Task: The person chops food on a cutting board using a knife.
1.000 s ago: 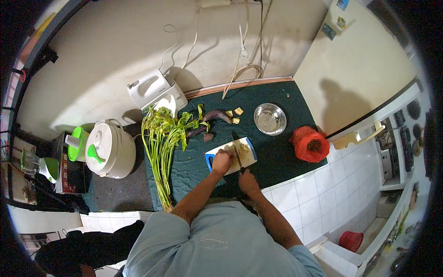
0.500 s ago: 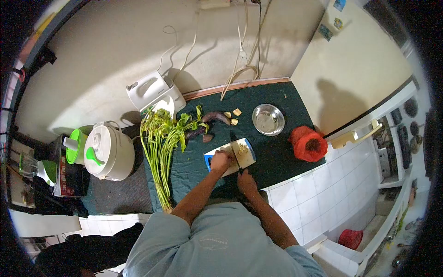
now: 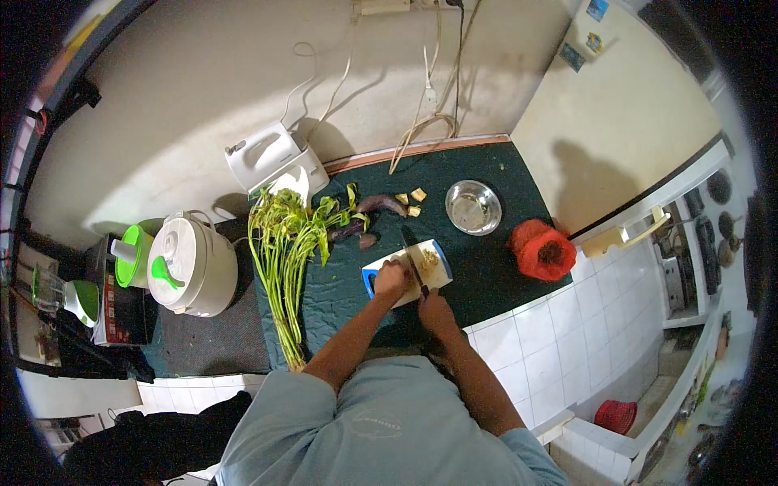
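A white cutting board with blue ends (image 3: 443,276) lies on the dark green cloth. My right hand (image 3: 438,313) is closed around the handle of a knife (image 3: 415,264), whose blade crosses the board and points away from me. Just left of the blade, my left hand (image 3: 392,279) presses down on the board with curled fingers; what is beneath them is hidden. Small pale chopped pieces (image 3: 429,259) sit to the right of the blade, too small to name. Beyond the board are eggplants (image 3: 381,203) and a few pale cut chunks (image 3: 418,194).
Long-stemmed leafy greens (image 3: 284,283) lie to the left, near a rice cooker (image 3: 193,267) and a white hand mixer (image 3: 267,158). A metal bowl (image 3: 472,207) stands at the back right. Near the right edge is a red bag (image 3: 541,249).
My right hand has risen slightly on the board's near side, and the knife's tip now reaches farther past the far edge. My left hand stays in nearly the same place.
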Motion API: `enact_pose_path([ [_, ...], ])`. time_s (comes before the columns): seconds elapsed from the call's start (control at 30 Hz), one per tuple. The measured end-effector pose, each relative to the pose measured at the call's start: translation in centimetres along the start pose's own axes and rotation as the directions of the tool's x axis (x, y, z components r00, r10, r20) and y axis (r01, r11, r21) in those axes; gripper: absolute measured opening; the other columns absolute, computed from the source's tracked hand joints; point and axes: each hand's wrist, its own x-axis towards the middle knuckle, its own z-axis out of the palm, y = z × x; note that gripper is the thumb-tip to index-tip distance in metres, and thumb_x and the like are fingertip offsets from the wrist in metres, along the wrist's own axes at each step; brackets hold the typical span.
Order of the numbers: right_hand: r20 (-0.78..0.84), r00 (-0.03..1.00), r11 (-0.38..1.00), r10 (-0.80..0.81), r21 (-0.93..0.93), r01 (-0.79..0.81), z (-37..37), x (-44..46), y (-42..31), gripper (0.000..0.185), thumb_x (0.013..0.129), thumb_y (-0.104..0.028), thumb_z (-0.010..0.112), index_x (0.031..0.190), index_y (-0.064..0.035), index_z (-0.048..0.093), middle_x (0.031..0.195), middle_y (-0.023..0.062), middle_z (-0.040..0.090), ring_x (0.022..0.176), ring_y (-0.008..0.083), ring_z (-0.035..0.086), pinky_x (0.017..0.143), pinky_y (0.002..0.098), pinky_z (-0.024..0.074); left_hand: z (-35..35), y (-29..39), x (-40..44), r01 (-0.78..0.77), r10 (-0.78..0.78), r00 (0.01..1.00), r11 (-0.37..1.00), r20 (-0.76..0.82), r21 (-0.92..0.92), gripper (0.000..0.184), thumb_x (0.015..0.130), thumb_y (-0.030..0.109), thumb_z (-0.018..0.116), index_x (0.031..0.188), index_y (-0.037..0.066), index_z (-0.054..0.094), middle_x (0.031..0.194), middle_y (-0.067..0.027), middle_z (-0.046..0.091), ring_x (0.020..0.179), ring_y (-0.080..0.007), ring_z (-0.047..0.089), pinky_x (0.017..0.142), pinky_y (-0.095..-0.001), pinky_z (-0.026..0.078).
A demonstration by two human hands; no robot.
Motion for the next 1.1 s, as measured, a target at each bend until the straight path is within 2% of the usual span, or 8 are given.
enact_pose_path([
  [0.1, 0.093, 0.995, 1.0, -0.019, 0.005, 0.018, -0.5, 1.5, 0.3, 0.041, 0.098, -0.033, 0.045, 0.111, 0.0056, 0.048, 0.093, 0.0345, 0.063, 0.088, 0.0504, 0.063, 0.079, 0.0565, 0.0506, -2.1, 1.2, -0.2, -0.12, 0.119, 0.993, 0.992, 0.02, 0.026, 0.022, 0.082, 0.022, 0.063, 0.086, 0.0, 0.068, 0.097, -0.0171, 0.064, 0.095, -0.0368, 0.062, 0.078, -0.0462, 0.055],
  [0.3, 0.017, 0.999, 0.998, 0.029, 0.049, -0.03, 1.4, -1.0, -0.1, 0.039, 0.098, -0.031, 0.046, 0.107, 0.0066, 0.049, 0.09, 0.0342, 0.063, 0.087, 0.0492, 0.064, 0.078, 0.0557, 0.051, -2.7, 1.7, -0.8, -0.002, 0.004, 0.999, 0.999, 0.032, -0.032, 0.021, 0.082, 0.021, 0.062, 0.088, 0.001, 0.068, 0.096, -0.0163, 0.064, 0.096, -0.0362, 0.061, 0.08, -0.0465, 0.054],
  [0.53, 0.15, 0.988, 0.997, -0.027, -0.066, 0.037, -0.8, 0.6, -0.4, 0.038, 0.097, -0.028, 0.044, 0.114, 0.0064, 0.044, 0.095, 0.0346, 0.063, 0.091, 0.0484, 0.063, 0.077, 0.0562, 0.0517, -1.2, 0.2, -1.8, -0.31, 0.328, 0.937, 0.939, -0.118, 0.146, 0.016, 0.078, 0.019, 0.062, 0.087, 0.006, 0.067, 0.095, -0.0095, 0.062, 0.092, -0.0306, 0.059, 0.075, -0.043, 0.052],
  [0.63, 0.064, 0.985, 0.987, -0.158, 0.02, 0.157, 0.6, -1.3, 0.0, 0.038, 0.097, -0.029, 0.047, 0.108, 0.0072, 0.048, 0.09, 0.0336, 0.064, 0.087, 0.0487, 0.064, 0.077, 0.0549, 0.0517, -1.0, -0.2, -2.1, -0.375, 0.403, 0.899, 0.91, -0.169, 0.175, 0.014, 0.079, 0.018, 0.06, 0.087, 0.008, 0.067, 0.095, -0.0076, 0.06, 0.094, -0.0288, 0.057, 0.075, -0.0415, 0.051],
  [0.7, 0.022, 1.0, 0.999, -0.009, 0.049, 0.008, 1.8, -0.9, 0.4, 0.037, 0.097, -0.029, 0.047, 0.107, 0.0071, 0.048, 0.091, 0.0334, 0.064, 0.088, 0.0492, 0.063, 0.078, 0.0549, 0.0515, -1.3, -0.6, -2.7, -0.4, 0.433, 0.881, 0.897, -0.193, 0.186, 0.013, 0.079, 0.018, 0.06, 0.087, 0.009, 0.067, 0.095, -0.007, 0.06, 0.096, -0.0281, 0.055, 0.076, -0.0409, 0.05],
  [0.77, 0.01, 0.998, 0.998, -0.057, 0.018, 0.057, 0.6, -0.4, 0.0, 0.037, 0.097, -0.028, 0.048, 0.107, 0.0069, 0.047, 0.092, 0.0337, 0.064, 0.088, 0.0494, 0.063, 0.078, 0.055, 0.0514, -2.5, -0.7, -3.8, -0.478, 0.48, 0.852, 0.876, -0.209, 0.065, 0.015, 0.08, 0.017, 0.059, 0.09, 0.009, 0.066, 0.096, -0.0056, 0.058, 0.099, -0.0278, 0.053, 0.078, -0.0405, 0.048],
  [0.87, 0.018, 0.995, 0.995, -0.095, -0.012, 0.096, -0.3, 0.5, -0.5, 0.037, 0.097, -0.028, 0.048, 0.107, 0.007, 0.046, 0.092, 0.0338, 0.064, 0.088, 0.0495, 0.063, 0.077, 0.0552, 0.0514, -4.1, 0.4, -4.6, -0.377, 0.383, 0.921, 0.923, -0.072, 0.083, 0.017, 0.081, 0.017, 0.058, 0.093, 0.01, 0.067, 0.103, -0.0044, 0.058, 0.102, -0.0271, 0.051, 0.082, -0.0411, 0.045],
  [1.1, 0.051, 0.999, 0.999, 0.015, 0.037, -0.016, 0.1, -1.9, -1.4, 0.036, 0.096, -0.028, 0.049, 0.104, 0.0075, 0.05, 0.087, 0.0313, 0.064, 0.085, 0.0487, 0.064, 0.075, 0.0536, 0.0527, -5.2, 0.5, -4.9, -0.362, 0.368, 0.927, 0.928, -0.074, 0.086, 0.02, 0.08, 0.015, 0.057, 0.096, 0.008, 0.068, 0.108, -0.0061, 0.058, 0.106, -0.0274, 0.05, 0.085, -0.0414, 0.044],
])
